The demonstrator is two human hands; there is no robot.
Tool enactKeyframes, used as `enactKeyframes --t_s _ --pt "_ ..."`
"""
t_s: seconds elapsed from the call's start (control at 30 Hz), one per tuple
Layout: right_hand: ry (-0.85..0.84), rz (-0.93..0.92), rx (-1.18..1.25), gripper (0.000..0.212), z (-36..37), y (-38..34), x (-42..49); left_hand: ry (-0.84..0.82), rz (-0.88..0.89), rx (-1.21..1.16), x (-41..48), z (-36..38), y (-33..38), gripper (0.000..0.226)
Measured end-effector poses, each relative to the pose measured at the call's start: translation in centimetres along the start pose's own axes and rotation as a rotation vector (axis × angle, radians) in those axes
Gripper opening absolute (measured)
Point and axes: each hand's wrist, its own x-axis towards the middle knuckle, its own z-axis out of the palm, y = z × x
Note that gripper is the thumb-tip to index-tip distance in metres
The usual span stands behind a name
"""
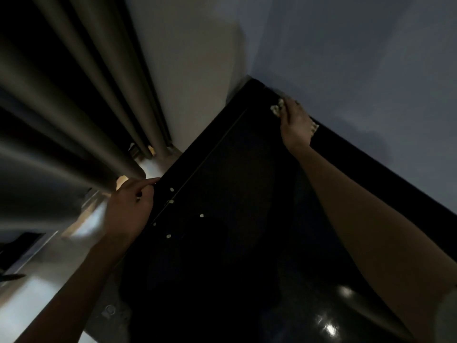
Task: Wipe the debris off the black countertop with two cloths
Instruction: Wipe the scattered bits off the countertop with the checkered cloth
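Nearest to me, the glossy black countertop [235, 256] filled the space between both bare forearms, with bright light reflections on it, nearer to me than the right hand.

The left hand [131, 204] sat at the countertop's left edge. Its fingers were curled and the forefinger stretched along that edge. I could not tell whether it gripped anything; the area was too dark.

Just to the right of the left hand lay the small pale specks of debris [201, 215], scattered on the black surface, several of them close to a thin pale seam line [210, 157] running away from that hand.

Further out, the right hand [295, 127] was at the countertop's far edge, well apart from the left. It lay on top of a pale crumpled cloth [276, 109], fingers stretched forward and pressing it down; the cloth showed beyond the fingertips and again at the hand's right side. The hand was blurred.

Beyond the right hand stood a plain pale wall [346, 58]. Beyond and above the left hand hung a grey pleated curtain [74, 107].
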Motion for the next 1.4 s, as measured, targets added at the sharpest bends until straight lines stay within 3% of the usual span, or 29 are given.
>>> enactKeyframes --t_s 0.1,0.2,0.43,0.97,1.2,1.4 --pt "-0.081 -0.064 0.021 0.047 1.7 -2.4 1.4 -0.026 0.031 -0.013 -0.2 -0.3 -0.2 0.046" --pt "-0.130 -0.123 0.037 0.046 2.3 -3.4 1.1 -0.061 -0.006 -0.057 -0.2 -0.7 -0.5 0.036" --pt "-0.246 -0.284 0.137 0.042 2.7 -5.9 -5.3 -0.113 -0.113 -0.197 -0.7 -2.5 -2.4 0.036" --pt "-0.494 -0.343 0.423 0.031 3.8 -19.4 -27.2 -0.221 -0.041 -0.080 -11.3 -10.3 -8.9 0.034" --pt "-0.606 -0.357 0.417 0.031 1.7 -22.3 -40.3 -0.342 -0.014 -0.053 -13.7 -13.0 -10.2 0.040" --pt "-0.622 -0.401 0.337 0.031 1.2 -22.5 -47.3 -0.327 0.019 -0.052 -16.0 -14.6 -10.4 0.046"
